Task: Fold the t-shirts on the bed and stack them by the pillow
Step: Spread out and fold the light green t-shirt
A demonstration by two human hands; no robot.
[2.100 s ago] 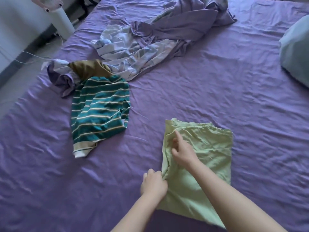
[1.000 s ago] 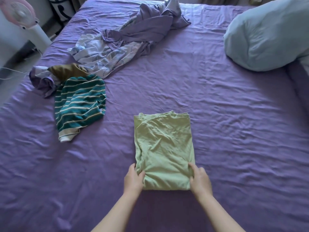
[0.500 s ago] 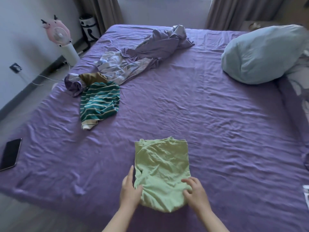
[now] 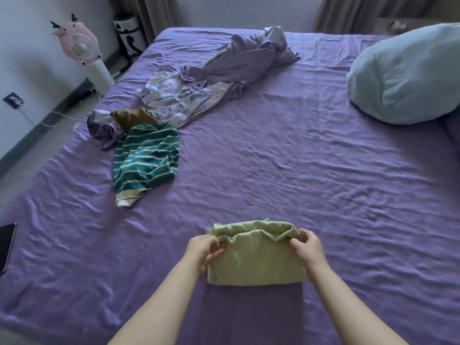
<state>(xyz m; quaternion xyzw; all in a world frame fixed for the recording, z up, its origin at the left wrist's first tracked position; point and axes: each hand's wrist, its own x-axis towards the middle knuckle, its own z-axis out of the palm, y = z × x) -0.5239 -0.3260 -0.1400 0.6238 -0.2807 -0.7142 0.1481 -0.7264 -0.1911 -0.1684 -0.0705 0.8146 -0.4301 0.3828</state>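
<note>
Since half a second back, both hands have carried the near hem of the green t-shirt (image 4: 256, 260) up and over, halving it; it now lies as a compact rectangle, long axis crosswise to the person, on the purple bed (image 4: 323, 170). Left hand (image 4: 205, 251) pinches its left far corner, fingers curled round the cloth; right hand (image 4: 307, 247) pinches the right far corner likewise. Fold looks all but finished.

Blue pillow (image 4: 408, 75) sits well apart from the green t-shirt, far and to the right, so the right hand is nearer; carrying it there is likely next.

Striped teal t-shirt (image 4: 146, 161) lies crumpled far-left of the green one, unfolded, a brown garment (image 4: 134, 117) just beyond it.
</note>
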